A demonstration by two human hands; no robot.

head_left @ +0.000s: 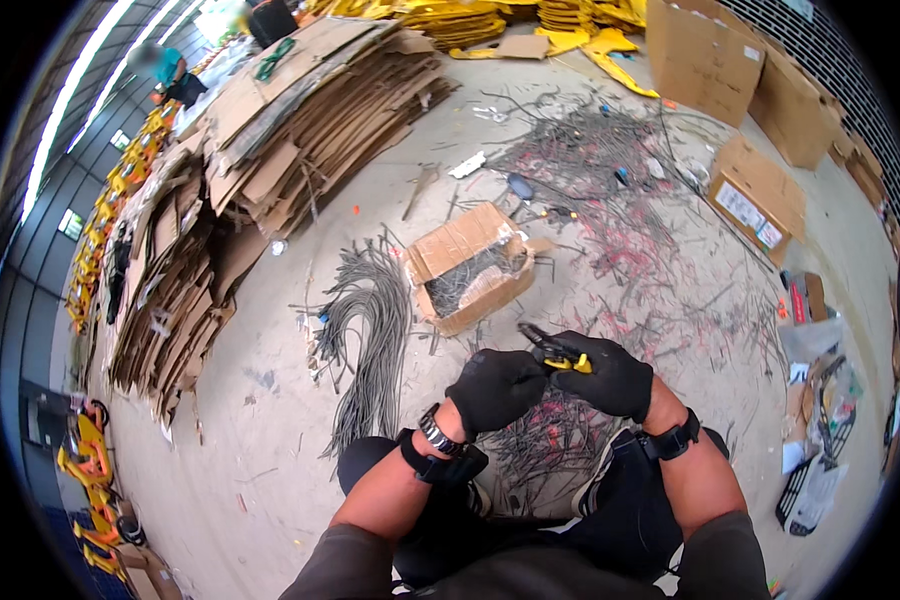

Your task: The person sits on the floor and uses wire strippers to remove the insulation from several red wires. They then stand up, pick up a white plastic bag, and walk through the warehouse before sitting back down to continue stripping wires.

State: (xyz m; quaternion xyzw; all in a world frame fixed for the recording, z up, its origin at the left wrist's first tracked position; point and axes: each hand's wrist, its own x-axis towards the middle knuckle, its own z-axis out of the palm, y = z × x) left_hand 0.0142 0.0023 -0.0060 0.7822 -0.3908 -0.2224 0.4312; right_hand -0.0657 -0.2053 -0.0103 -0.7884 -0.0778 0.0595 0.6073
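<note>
My right hand (607, 375), in a black glove, grips a hand tool (566, 354) with yellow-and-black handles, probably pliers or cutters. Its dark head points up and to the left. Right beside it, my gloved left hand (497, 391) has its fingers curled near the tool; whether they pinch a piece of cable is hidden. Cut grey cable scraps with some pink bits form a pile (547, 442) on the floor below both hands. An opened cardboard box (469, 232) ahead holds thin grey strands. To its left lies a bent bundle of long grey cables (382, 315).
More cable scraps (592, 150) spread across the concrete floor ahead. Flattened cardboard (322, 142) is stacked high at the left. Cardboard boxes (705, 60) and a smaller carton (757, 199) stand at the right. Another person (171, 71) is far back at the upper left.
</note>
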